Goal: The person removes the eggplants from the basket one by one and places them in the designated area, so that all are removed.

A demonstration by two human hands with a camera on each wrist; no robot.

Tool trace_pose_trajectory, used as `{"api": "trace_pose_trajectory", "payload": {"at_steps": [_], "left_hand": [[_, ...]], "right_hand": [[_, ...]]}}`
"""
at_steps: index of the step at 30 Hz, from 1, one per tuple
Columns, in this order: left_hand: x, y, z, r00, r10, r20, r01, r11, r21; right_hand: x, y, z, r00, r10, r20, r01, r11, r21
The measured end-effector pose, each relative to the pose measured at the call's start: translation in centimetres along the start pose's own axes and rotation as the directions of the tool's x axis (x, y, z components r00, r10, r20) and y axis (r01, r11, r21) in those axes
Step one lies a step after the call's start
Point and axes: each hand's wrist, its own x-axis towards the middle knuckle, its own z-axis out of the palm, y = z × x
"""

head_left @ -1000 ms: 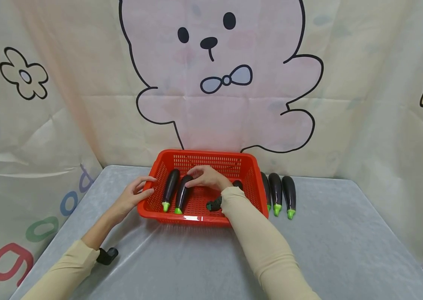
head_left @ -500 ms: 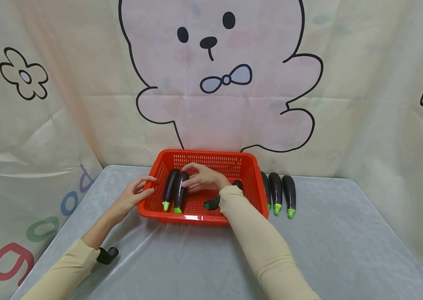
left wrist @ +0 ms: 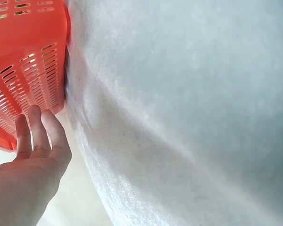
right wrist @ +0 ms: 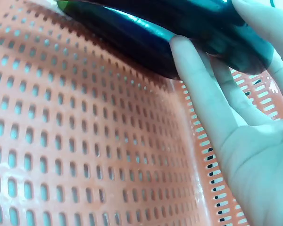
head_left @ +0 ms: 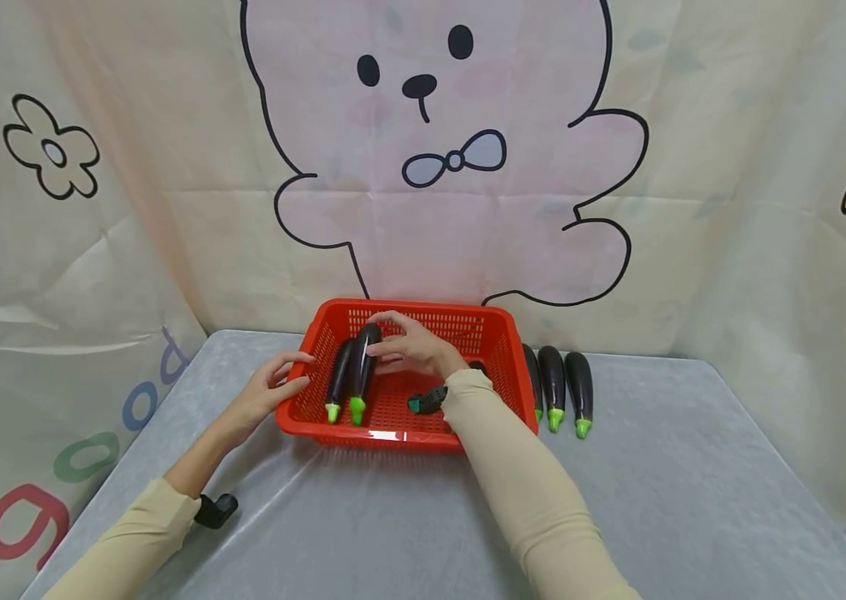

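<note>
Right hand (head_left: 420, 348): grip clamped on eggplant (head_left: 361, 379) inside red basket (head_left: 430, 439). Left hand (head_left: 261, 395): grip apart at its side, contact unclear.

2 beige sleeves (head_left: 531, 475), black wrist cameras (head_left: 216, 511)

Basket (head_left: 423, 306): plastic, moulded and perforated, rim smooth and glossy. Eggplants inside it (head_left: 364, 371), toward 9 o'clock: smooth, high-gloss skins. Outer eggplants (head_left: 554, 379), at 3 o'clock: same shine. Desk (head_left: 370, 525), 6 o'clock: cloth-covered, fine nap, soft sheen, wrinkled toward 8. Backdrop (head_left: 423, 225), 12 o'clock: creased cloth, mostly matt. Sleeve (head_left: 535, 492), 4 o'clock: matt cloth, smooth.
</note>
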Motion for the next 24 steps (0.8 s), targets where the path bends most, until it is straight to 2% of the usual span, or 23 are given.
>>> {"api": "trace_pose_trajectory", "payload": {"at_steps": [6, 13, 18, 24], "left_hand": [[0.0, 0.2, 0.0, 1.000, -0.004, 0.004, 0.004, 1.000, 0.001], [0.1, 0.4, 0.1, 1.000, 0.001, -0.009, -0.001, 1.000, 0.017], [0.1, 0.6, 0.2, 1.000, 0.013, -0.017, -0.013, 0.999, 0.030], [0.1, 0.6, 0.1, 1.000, 0.009, -0.021, -0.008, 0.999, 0.033]], "right_hand": [[-0.1, -0.6, 0.0, 0.999, -0.044, -0.032, 0.043, 0.998, -0.034], [-0.4, -1.6, -0.4, 0.996, -0.063, -0.063, 0.061, 0.998, -0.026], [-1.1, -2.7, -0.9, 0.994, -0.069, -0.082, 0.066, 0.997, -0.040], [-2.5, -4.3, -1.7, 0.990, -0.114, -0.078, 0.111, 0.993, -0.045]]}}
